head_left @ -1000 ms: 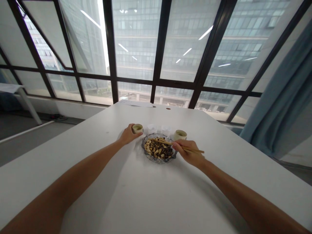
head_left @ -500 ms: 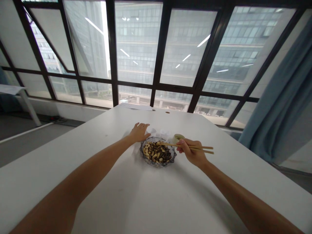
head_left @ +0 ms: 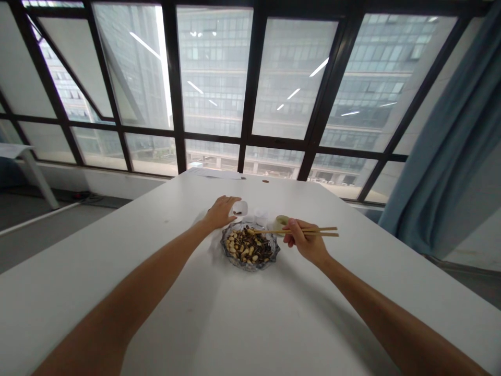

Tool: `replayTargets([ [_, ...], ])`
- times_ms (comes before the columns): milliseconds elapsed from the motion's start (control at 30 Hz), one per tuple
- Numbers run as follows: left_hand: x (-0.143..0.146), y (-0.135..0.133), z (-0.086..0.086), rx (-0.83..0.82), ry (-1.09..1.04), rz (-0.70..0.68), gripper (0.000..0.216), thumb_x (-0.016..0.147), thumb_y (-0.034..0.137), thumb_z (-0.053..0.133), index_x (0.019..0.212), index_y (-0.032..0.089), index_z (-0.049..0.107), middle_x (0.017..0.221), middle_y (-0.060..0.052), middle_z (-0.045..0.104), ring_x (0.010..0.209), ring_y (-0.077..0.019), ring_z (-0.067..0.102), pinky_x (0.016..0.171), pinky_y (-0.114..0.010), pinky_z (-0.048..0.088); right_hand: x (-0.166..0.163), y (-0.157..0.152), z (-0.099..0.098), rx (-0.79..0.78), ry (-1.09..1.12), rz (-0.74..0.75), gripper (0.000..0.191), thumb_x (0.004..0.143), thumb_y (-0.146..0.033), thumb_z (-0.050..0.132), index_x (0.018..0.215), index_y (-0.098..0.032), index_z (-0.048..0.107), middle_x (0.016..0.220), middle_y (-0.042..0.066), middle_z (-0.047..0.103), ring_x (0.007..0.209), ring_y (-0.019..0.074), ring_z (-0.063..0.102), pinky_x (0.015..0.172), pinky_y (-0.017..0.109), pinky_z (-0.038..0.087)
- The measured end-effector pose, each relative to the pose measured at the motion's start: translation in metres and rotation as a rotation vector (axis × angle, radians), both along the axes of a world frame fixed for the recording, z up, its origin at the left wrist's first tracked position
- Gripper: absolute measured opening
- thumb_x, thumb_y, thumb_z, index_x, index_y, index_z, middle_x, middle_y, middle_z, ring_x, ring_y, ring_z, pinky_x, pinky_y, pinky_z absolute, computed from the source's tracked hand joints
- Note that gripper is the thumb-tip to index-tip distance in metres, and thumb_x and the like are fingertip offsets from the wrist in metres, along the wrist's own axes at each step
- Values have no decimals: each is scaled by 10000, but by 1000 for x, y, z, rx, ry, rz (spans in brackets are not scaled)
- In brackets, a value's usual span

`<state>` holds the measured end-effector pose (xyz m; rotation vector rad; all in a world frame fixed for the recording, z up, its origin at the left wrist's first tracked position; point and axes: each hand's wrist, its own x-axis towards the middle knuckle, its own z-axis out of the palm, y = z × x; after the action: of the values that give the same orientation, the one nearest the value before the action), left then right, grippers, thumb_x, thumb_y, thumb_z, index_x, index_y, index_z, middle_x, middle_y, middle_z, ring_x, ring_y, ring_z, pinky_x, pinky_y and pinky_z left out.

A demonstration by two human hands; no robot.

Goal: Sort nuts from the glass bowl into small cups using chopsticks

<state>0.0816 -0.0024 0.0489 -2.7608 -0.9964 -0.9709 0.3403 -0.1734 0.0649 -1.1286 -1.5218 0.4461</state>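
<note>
A clear glass bowl (head_left: 250, 267) with a scalloped rim stands on the white table. It holds a mix of dark striped seeds and pale, larger nuts or seeds (head_left: 247, 247). Wooden chopsticks (head_left: 321, 231) are gripped in my right hand (head_left: 307, 243), to the right of the bowl, with their tips down among the seeds. Behind the bowl's left rim, my left hand (head_left: 219, 213) has thumb and fingers around the left side of a small white cup (head_left: 242, 207). A few dark bits show inside this cup, its opening turned partly towards me.
A roll of pale tape (head_left: 281, 222) lies behind the bowl's right rim, close to the chopsticks. Paper sheets (head_left: 214, 173) and a small brown round thing (head_left: 265, 181) lie at the table's far edge. Windows stand beyond; a blue curtain (head_left: 442, 141) hangs at right.
The white cup now shows clearly at my left fingers, with dark bits inside. The chopsticks stay at the bowl, their back ends slightly higher. The whole view has shifted a little.
</note>
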Motion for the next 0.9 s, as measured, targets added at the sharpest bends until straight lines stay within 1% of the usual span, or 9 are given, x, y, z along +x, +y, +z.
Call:
replayTargets([
  [200, -5, -7, -1, 32, 4, -11, 631, 752, 229, 674, 1346, 227, 461, 1387, -85, 569, 1288, -284, 519, 1188, -476, 277, -1, -1, 2, 1, 30, 11, 583, 850, -714, 550, 698, -164, 672, 492, 41, 626, 377, 132, 539, 357, 235, 441],
  [367, -6, -2, -8, 8, -25, 15, 620, 750, 272, 701, 1326, 228, 476, 1379, -97, 576, 1282, -295, 524, 1171, -480, 298, 0, -1, 6, -11, 94, 4, 595, 816, -741, 567, 706, -163, 660, 478, 37, 613, 366, 137, 532, 337, 240, 411],
  [433, -5, 5, -12, -50, -69, 56, 641, 735, 328, 726, 1316, 219, 478, 1324, -113, 614, 1219, -298, 577, 1126, -479, 356, 0, 0, 8, -17, 146, -14, 606, 808, -754, 561, 696, -164, 644, 474, 36, 609, 356, 135, 523, 332, 240, 398],
  [500, -5, 14, -16, -148, -86, 101, 658, 716, 403, 747, 1292, 225, 484, 1218, -107, 676, 1108, -288, 645, 1064, -476, 415, 2, 3, 10, -11, 223, -46, 622, 804, -772, 545, 680, -167, 623, 472, 38, 604, 344, 131, 507, 328, 242, 386],
  [567, -4, 22, -16, -237, -61, 147, 658, 694, 469, 758, 1254, 240, 499, 1129, -92, 717, 1048, -288, 676, 1044, -494, 421, 5, 6, 11, -2, 287, -78, 630, 802, -780, 533, 672, -169, 612, 474, 38, 601, 340, 127, 495, 324, 244, 379],
  [633, -1, 28, -12, -289, -24, 182, 660, 680, 509, 758, 1230, 239, 511, 1137, -105, 720, 1095, -313, 662, 1068, -536, 380, 10, 9, 11, -1, 320, -98, 629, 802, -779, 533, 668, -170, 611, 473, 39, 597, 341, 127, 493, 323, 244, 379],
  [700, 6, 31, -5, -314, -3, 194, 656, 703, 530, 729, 1242, 226, 510, 1227, -136, 683, 1169, -336, 624, 1099, -577, 322, 15, 13, 10, 2, 338, -118, 623, 798, -775, 544, 668, -169, 613, 472, 39, 597, 342, 129, 496, 321, 243, 381],
  [800, 26, 30, 8, -293, 40, 139, 632, 772, 527, 653, 1293, 209, 491, 1353, -159, 605, 1260, -344, 557, 1140, -600, 230, 23, 16, 9, 31, 365, -167, 614, 784, -769, 569, 680, -165, 619, 464, 37, 598, 333, 126, 491, 315, 239, 376],
  [900, 53, 27, 17, -250, 135, 51, 648, 790, 496, 632, 1345, 208, 463, 1406, -160, 563, 1323, -345, 497, 1164, -608, 140, 30, 18, 8, 81, 374, -226, 609, 786, -763, 575, 690, -163, 621, 465, 35, 606, 331, 120, 492, 320, 232, 379],
])
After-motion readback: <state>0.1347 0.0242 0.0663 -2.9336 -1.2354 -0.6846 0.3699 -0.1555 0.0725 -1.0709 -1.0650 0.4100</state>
